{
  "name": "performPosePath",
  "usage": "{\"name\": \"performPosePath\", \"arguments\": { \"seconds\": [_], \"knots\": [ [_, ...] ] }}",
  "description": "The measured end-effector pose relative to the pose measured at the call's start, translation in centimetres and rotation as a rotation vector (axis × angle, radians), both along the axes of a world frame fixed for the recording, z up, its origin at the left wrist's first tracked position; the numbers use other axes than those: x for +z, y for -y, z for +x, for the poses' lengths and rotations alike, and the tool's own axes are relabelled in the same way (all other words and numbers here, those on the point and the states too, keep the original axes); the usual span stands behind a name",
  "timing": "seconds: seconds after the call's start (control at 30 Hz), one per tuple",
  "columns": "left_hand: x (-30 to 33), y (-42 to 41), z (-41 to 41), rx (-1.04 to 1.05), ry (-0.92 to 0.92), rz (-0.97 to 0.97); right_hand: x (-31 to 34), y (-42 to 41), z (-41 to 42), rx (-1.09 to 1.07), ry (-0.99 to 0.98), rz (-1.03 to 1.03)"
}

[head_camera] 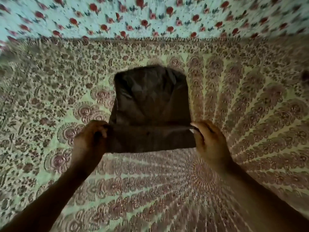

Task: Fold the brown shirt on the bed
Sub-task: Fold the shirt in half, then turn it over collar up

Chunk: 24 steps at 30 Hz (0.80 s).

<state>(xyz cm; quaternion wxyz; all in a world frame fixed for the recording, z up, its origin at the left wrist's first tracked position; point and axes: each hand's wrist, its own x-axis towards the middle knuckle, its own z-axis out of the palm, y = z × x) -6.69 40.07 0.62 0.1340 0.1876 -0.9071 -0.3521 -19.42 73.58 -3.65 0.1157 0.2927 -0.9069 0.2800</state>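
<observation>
Brown shirt (151, 104) lies partly folded mid-bed (234, 114) | left hand (88, 138) and right hand (209, 139) pinch its near corners, fingers closed on cloth | near flap apparently lifted; frame blurred

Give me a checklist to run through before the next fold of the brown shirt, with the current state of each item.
1. Left hand grips the near left corner of the brown shirt: ok.
2. Right hand pinches the near right corner: ok.
3. Near edge lifted and turned over evenly between both hands: ok, the folded band looks level.
4. Sleeves tucked in, shirt narrowed to a rectangle: ok, no sleeve sticks out at the sides.
5. Far part of the shirt lying flat on the patterned bedspread: cannot tell, the picture is blurred and some creases show.
6. Landing area on the shirt free of other objects: ok.
</observation>
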Motion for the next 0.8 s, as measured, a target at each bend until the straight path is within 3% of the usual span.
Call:
{"name": "performPosePath", "arguments": {
  "seconds": [0.27,0.47,0.57,0.63,0.73,0.8],
  "knots": [
    [-0.3,6.9,-17.3,-0.179,-0.115,-0.201,0.8,8.0,-17.9,-0.082,-0.090,-0.042],
    [-5.7,9.5,-26.3,-0.136,0.106,-0.167,-1.7,13.3,-27.3,-0.170,-0.085,0.148],
    [-7.5,7.8,-27.9,-0.064,0.319,-0.330,-3.4,14.6,-28.9,-0.297,-0.087,0.257],
    [-8.1,5.7,-27.0,-0.030,0.250,-0.415,-4.1,15.4,-28.0,-0.343,-0.133,0.267],
    [-9.8,3.4,-24.5,-0.115,0.169,-0.493,-4.8,16.7,-23.7,-0.186,-0.081,0.187],
    [-11.6,3.4,-24.5,-0.137,0.217,-0.510,-6.4,17.3,-20.4,-0.062,0.026,0.270]
  ]
}}
